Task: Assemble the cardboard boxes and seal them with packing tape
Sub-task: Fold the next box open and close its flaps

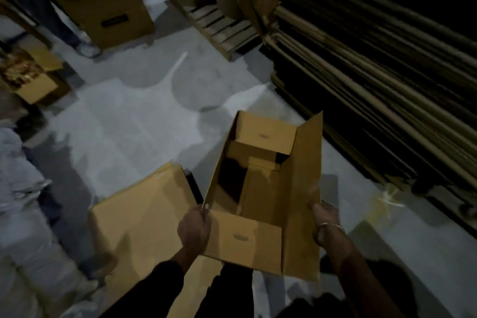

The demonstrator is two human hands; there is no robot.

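Between the two hands, held up off the floor, sits the open box [260,188], popped into shape w/ its top flaps splayed. Left hand [194,227] grips the near-left corner, thumb over the edge; right hand [324,217] holds the lower edge of the long right flap [307,175], fingers curled behind it, bracelet on the wrist. Progress looks early-to-mid: walls are squared up, and down inside some bottom flaps seem folded in, but a dark gap shows betw. them, so the base isn't clearly closed. No tape strip visible on this box, no tape roll in view; sealing is prob. all still to do. Just left of the left hand lies a flat cardboard piece [144,214], likely next in line. Hard to read: the lighting's dim, frame's motion-blurred, and the box bottom is mostly in shadow. Right of the right hand, the stacked flat sheets [374,80] fade to black.
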